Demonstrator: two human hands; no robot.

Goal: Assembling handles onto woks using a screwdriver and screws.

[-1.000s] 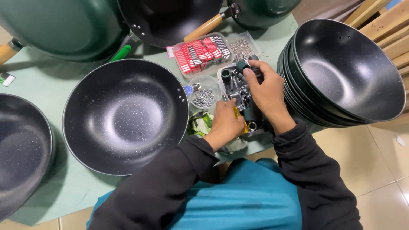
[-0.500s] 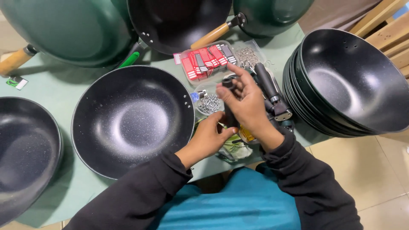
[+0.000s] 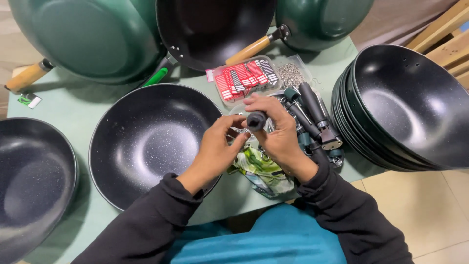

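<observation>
Right hand (image 3: 278, 137) grip clamped on a short black plastic pan handle (image 3: 256, 120), held end-on above the pale green bench (image 3: 73, 107). Left hand (image 3: 217, 149) fingers pinched together at the handle's side — on what, can't tell. More black handles (image 3: 312, 110) just right; an empty black speckled wok (image 3: 146, 142) left; stacked black woks (image 3: 405, 105) further right.

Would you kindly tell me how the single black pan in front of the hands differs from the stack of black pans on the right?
The single black pan lies flat and alone; the stacked black pans are nested and tilted. Both have dark speckled insides and no handles visible.
</observation>
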